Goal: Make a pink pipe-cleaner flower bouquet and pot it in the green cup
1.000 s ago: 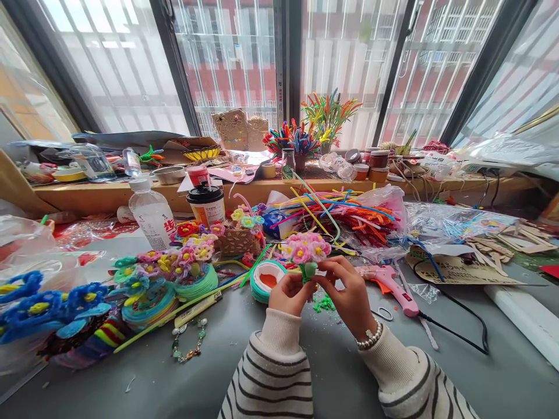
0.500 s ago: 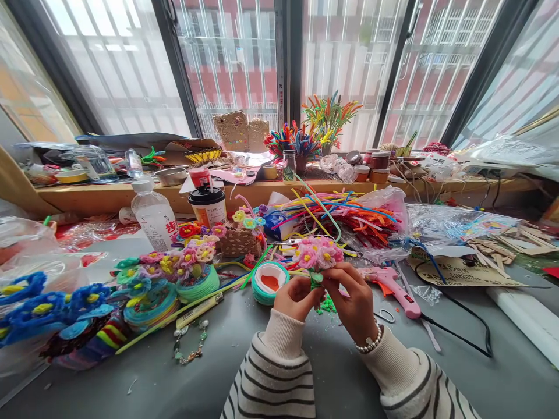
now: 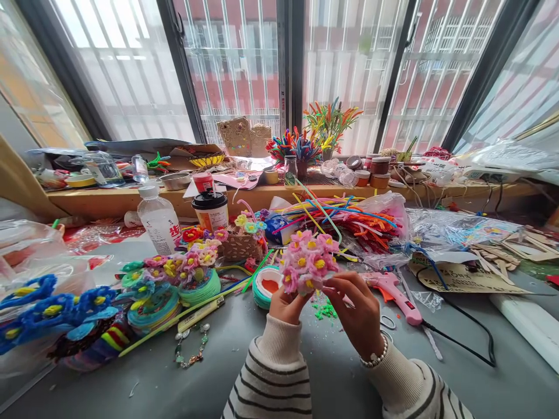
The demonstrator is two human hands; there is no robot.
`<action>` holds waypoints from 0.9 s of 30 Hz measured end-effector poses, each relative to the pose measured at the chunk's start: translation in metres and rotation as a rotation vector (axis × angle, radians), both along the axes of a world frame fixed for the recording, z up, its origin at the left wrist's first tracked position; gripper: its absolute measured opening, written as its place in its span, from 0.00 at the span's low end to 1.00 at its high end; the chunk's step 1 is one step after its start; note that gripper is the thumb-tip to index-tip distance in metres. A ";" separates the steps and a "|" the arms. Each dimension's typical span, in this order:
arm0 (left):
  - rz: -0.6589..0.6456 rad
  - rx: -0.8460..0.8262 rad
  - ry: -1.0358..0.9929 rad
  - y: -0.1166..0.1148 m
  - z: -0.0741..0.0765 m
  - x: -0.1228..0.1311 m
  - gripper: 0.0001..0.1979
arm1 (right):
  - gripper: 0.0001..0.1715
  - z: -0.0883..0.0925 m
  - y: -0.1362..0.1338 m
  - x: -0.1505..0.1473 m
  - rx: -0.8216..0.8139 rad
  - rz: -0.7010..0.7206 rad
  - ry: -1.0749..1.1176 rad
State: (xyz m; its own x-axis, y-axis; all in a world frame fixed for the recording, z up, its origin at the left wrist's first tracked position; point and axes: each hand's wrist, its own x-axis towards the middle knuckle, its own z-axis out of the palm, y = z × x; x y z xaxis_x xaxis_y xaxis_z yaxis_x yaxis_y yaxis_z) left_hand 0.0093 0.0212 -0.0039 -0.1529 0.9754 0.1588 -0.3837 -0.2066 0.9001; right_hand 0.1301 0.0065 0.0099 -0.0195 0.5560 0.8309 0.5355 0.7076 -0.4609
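Note:
A bouquet of pink and white pipe-cleaner flowers (image 3: 311,262) with yellow centres is tilted so that its blossoms face me. My left hand (image 3: 286,307) is closed around its base, which the blossoms hide. At the bouquet's lower right edge, the bent fingers of my right hand (image 3: 358,308) pinch the petals; the exact grip is partly hidden. Just left of the bouquet stands a round teal container (image 3: 262,299) with a white rim and orange inside. Small green bits (image 3: 325,310) lie on the grey table (image 3: 332,372) between my hands.
A pink glue gun (image 3: 402,299) with a black cord lies right. Pipe-cleaner flower pots (image 3: 201,288) and a bead bracelet (image 3: 191,346) are left. Behind are a water bottle (image 3: 159,221), a lidded cup (image 3: 210,212) and a pipe-cleaner bundle (image 3: 349,218).
The bouquet has tipped toward me, so its blossoms face me and its green base is hidden. My right hand has moved from the base to the petals' edge.

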 end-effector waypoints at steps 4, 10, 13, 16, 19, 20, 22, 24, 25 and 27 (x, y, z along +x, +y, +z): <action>-0.011 -0.017 -0.004 0.002 0.004 0.000 0.12 | 0.06 -0.002 0.009 0.001 -0.211 0.104 0.016; -0.007 -0.048 0.014 0.007 0.005 -0.002 0.09 | 0.10 -0.008 0.022 0.001 -0.505 0.373 0.048; -0.027 -0.065 0.010 0.008 0.005 -0.002 0.08 | 0.10 -0.009 0.023 0.004 -0.659 0.509 0.109; -0.072 -0.089 -0.019 0.008 0.003 0.000 0.12 | 0.11 -0.008 0.022 0.005 -0.715 0.558 0.134; -0.113 -0.103 -0.046 0.009 0.002 -0.001 0.14 | 0.10 -0.006 0.020 0.004 -0.720 0.549 0.121; -0.122 -0.104 -0.045 0.009 0.001 -0.002 0.15 | 0.10 -0.005 0.020 0.004 -0.723 0.545 0.117; -0.140 -0.097 -0.027 0.009 0.002 -0.003 0.14 | 0.10 -0.003 0.020 0.006 -0.737 0.541 0.108; -0.150 -0.080 0.001 0.007 0.003 -0.005 0.13 | 0.10 0.000 0.021 0.012 -0.757 0.541 0.106; -0.154 -0.070 0.016 0.005 0.003 -0.005 0.12 | 0.11 0.001 0.022 0.016 -0.764 0.536 0.110; -0.177 -0.054 0.049 0.002 0.004 -0.003 0.10 | 0.11 0.003 0.023 0.023 -0.757 0.499 0.162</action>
State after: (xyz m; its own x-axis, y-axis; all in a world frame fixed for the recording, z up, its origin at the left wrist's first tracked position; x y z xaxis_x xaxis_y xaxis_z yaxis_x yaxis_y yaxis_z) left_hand 0.0059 0.0234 0.0005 0.0283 0.9937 0.1083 -0.3650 -0.0906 0.9266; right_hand 0.1536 0.0294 0.0128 -0.3186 0.9108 0.2625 0.1378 0.3185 -0.9378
